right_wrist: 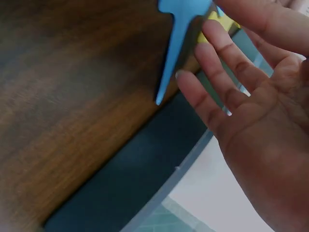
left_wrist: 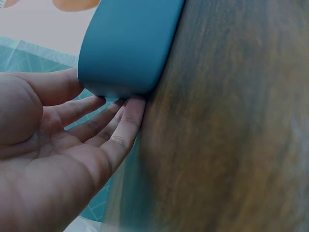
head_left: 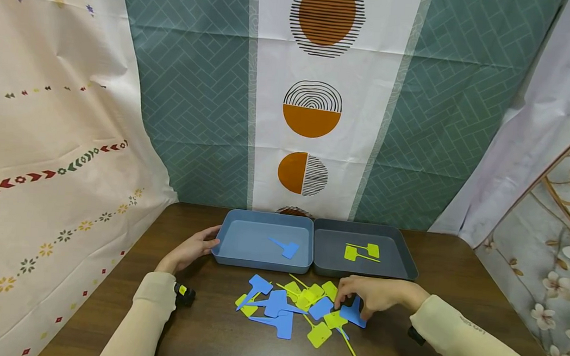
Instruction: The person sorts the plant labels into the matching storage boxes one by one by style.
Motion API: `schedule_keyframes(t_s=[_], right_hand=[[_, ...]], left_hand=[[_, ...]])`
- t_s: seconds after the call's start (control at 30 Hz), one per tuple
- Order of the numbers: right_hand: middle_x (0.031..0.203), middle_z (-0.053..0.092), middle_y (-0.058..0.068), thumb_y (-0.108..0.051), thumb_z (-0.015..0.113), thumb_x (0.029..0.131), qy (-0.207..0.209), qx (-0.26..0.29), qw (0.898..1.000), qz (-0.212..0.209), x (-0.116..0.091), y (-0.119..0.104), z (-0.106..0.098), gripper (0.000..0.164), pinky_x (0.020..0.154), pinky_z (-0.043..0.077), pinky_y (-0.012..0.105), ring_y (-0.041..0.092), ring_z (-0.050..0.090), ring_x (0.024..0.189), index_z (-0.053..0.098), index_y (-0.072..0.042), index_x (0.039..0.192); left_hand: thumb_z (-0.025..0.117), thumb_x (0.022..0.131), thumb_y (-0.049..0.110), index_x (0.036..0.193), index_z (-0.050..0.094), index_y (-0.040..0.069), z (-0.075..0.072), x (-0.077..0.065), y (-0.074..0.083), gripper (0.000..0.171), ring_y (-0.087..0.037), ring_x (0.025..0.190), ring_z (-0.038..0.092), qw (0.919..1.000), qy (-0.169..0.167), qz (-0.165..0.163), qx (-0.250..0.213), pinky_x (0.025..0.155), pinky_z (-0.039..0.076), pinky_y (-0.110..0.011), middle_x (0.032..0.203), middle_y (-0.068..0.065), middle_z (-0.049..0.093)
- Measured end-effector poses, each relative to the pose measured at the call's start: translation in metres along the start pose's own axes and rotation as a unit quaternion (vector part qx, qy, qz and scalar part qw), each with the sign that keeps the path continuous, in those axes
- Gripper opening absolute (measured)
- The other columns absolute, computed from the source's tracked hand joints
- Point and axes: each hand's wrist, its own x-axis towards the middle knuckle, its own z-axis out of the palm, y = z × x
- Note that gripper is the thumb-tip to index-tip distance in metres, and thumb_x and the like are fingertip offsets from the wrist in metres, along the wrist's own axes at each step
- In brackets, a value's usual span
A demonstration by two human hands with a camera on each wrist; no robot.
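Observation:
My left hand [head_left: 194,250] rests at the left end of the blue tray [head_left: 260,263], and in the left wrist view its fingers [left_wrist: 126,123] touch the outer wall near the table. Over the right side of a pile of T-shaped plastic plant labels, my right hand [head_left: 378,295] reaches down with thumb and forefinger spread about a blue plant label [head_left: 353,314]. That label's pointed stem [right_wrist: 170,67] lies towards the dark tray in the right wrist view, where the other fingers stay loosely extended. The thumb and forefinger tips fall outside that view.
Several blue and yellow-green labels [head_left: 319,335] lie mixed on the wooden table [head_left: 217,326]. One blue label [head_left: 290,249] lies in the blue tray. The dark grey tray [head_left: 328,265] beside it holds two yellow-green labels [head_left: 373,250]. Hanging cloths [head_left: 210,113] stand behind and at both sides.

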Motion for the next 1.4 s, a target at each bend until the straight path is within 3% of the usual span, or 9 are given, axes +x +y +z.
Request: schedule_keyframes(t_s=[0.23,0.6,0.83,1.1,1.27,1.4], right_hand=[[0.112,0.053,-0.010,0.008,0.088,0.071,0.018,-0.039,0.999,0.002,0.001,0.000,0.011,0.061,0.093,0.042,0.032,0.014,0.047,0.107,0.066,-0.029,0.114],[0.103,0.052,-0.012,-0.007,0.093,0.073,0.040,-0.062,0.997,0.014,0.001,-0.001,0.013,0.050,0.088,0.036,0.029,0.009,0.047,0.100,0.058,-0.024,0.104],[0.093,0.055,-0.005,0.001,0.088,0.079,0.044,-0.022,0.999,0.009,0.000,0.003,0.010,0.041,0.075,0.043,0.024,0.012,0.051,0.085,0.059,-0.018,0.100],[0.090,0.060,-0.010,0.008,0.075,0.088,0.023,0.030,0.999,0.035,-0.003,0.002,0.002,0.029,0.072,0.050,0.023,0.003,0.051,0.079,0.070,-0.018,0.099],[0.090,0.065,-0.002,0.011,0.071,0.088,0.026,0.096,0.995,0.019,-0.008,0.003,-0.005,0.026,0.070,0.050,0.023,0.005,0.053,0.077,0.070,-0.012,0.100],[0.089,0.064,0.001,0.007,0.072,0.090,0.047,0.108,0.993,0.003,-0.010,0.004,-0.014,0.020,0.069,0.050,0.024,0.009,0.054,0.078,0.070,-0.010,0.101]], left_hand=[[0.039,0.113,0.010,0.164,0.012,-0.005,-0.001,0.001,0.000,0.059,-0.050,0.151,0.026,1.0000,0.003,0.001,0.001,0.121,0.025,-0.063,0.166,-0.033,0.016],[0.039,0.113,0.010,0.164,0.012,-0.005,-0.001,0.000,0.002,0.059,-0.050,0.151,0.026,1.0000,0.003,-0.001,0.001,0.121,0.024,-0.063,0.166,-0.032,0.016],[0.038,0.114,0.010,0.164,0.012,-0.004,-0.001,0.000,0.001,0.059,-0.049,0.151,0.026,1.0000,0.001,-0.005,0.001,0.122,0.024,-0.063,0.167,-0.032,0.016],[0.039,0.114,0.011,0.164,0.012,-0.004,-0.001,0.001,0.000,0.059,-0.049,0.151,0.026,1.0000,0.002,-0.002,0.002,0.121,0.025,-0.063,0.166,-0.032,0.016],[0.039,0.113,0.010,0.164,0.012,-0.005,-0.001,0.001,0.001,0.059,-0.049,0.151,0.026,1.0000,0.001,0.002,0.001,0.121,0.025,-0.063,0.167,-0.032,0.016],[0.039,0.113,0.009,0.164,0.012,-0.005,-0.002,0.001,0.000,0.059,-0.050,0.151,0.026,1.0000,0.003,0.001,0.002,0.121,0.024,-0.063,0.166,-0.032,0.016]])
